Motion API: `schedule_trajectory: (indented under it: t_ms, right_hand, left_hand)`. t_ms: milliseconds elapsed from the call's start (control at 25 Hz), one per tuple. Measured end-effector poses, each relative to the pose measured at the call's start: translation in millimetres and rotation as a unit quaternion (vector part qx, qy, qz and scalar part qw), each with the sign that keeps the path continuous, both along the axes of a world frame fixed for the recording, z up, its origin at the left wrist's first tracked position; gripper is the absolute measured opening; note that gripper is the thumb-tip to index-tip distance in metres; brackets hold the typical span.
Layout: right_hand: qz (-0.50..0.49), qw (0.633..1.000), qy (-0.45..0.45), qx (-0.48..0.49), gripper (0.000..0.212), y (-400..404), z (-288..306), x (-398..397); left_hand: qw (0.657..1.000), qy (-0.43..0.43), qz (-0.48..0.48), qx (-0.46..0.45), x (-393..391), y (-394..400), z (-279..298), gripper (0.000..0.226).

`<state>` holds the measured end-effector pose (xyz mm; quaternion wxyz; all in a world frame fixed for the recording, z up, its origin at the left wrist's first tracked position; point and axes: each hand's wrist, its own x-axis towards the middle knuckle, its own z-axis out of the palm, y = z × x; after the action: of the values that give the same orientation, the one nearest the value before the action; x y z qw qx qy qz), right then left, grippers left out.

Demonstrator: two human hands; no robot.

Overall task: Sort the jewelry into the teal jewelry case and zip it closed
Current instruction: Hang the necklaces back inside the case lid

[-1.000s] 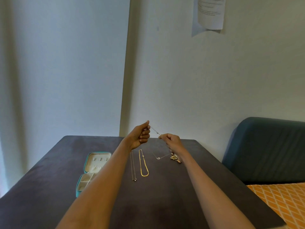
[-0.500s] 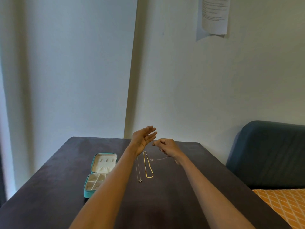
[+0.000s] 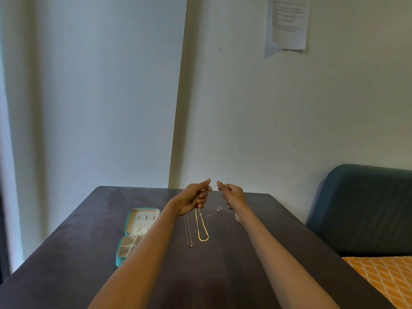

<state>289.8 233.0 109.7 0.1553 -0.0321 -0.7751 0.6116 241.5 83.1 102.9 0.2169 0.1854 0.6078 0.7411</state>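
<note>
Both hands have risen together: left hand (image 3: 193, 198) and right hand (image 3: 231, 196) each pinch the fine chain (image 3: 213, 186) above the desk (image 3: 256, 253). Limp, light, tangle-prone; hold by ends.

Right of the open teal jewelry case (image 3: 133, 235), two forearms cross the counter (image 3: 66, 253). Just beyond the left forearm lie a thin pendant chain (image 3: 188, 233) and a gold necklace (image 3: 201, 228), blocking that strip. Left of the case, bare counter gives passage.
</note>
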Motion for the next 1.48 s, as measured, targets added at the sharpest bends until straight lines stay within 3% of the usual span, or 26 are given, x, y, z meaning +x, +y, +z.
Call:
schedule_trajectory:
  t_ms: [120, 320, 400, 520, 600, 680, 840, 1040, 1280, 1480]
  right_hand:
    - [0.010, 1.000, -0.014, 0.007, 0.029, -2, -11, 2]
    - [0.082, 0.995, -0.017, 0.047, 0.023, -20, -28, 6]
    - [0.103, 0.991, -0.014, 0.090, 0.016, -26, -32, 5]
    - [0.124, 0.982, -0.019, 0.143, 0.012, -25, -36, 4]
    - [0.118, 0.983, -0.015, 0.141, 0.014, -22, -34, 3]
    - [0.098, 0.988, -0.011, 0.115, 0.020, -18, -32, 2]
    - [0.043, 0.999, -0.009, -0.023, 0.027, -8, -35, -1]
    - [0.025, 0.986, -0.053, -0.158, 0.037, -8, -36, -3]
    - [0.036, 0.960, -0.004, -0.277, 0.030, -11, -38, -11]
    - [0.094, 0.954, 0.009, -0.286, 0.016, -13, -41, -11]
  left_hand:
    - [0.988, -0.059, 0.033, 0.139, 0, -7, 0, 0.023]
    - [0.924, -0.122, 0.120, 0.341, -6, -3, -14, 0.015]
    - [0.934, -0.099, 0.168, 0.301, -10, 0, -21, 0.013]
    - [0.978, -0.011, 0.194, 0.070, -10, -1, -28, 0.014]
    - [0.988, 0.005, 0.145, -0.046, -8, -1, -27, 0.017]
    - [0.992, -0.019, 0.071, -0.102, -6, 1, -25, 0.023]
    - [0.994, -0.057, -0.033, -0.088, 0, 7, -23, 0.033]
    - [0.990, -0.087, -0.105, -0.047, 7, 20, -31, 0.053]
    - [0.991, -0.127, -0.046, -0.020, 4, 12, -35, 0.050]
    - [0.987, -0.159, -0.005, 0.023, -2, 5, -46, 0.052]
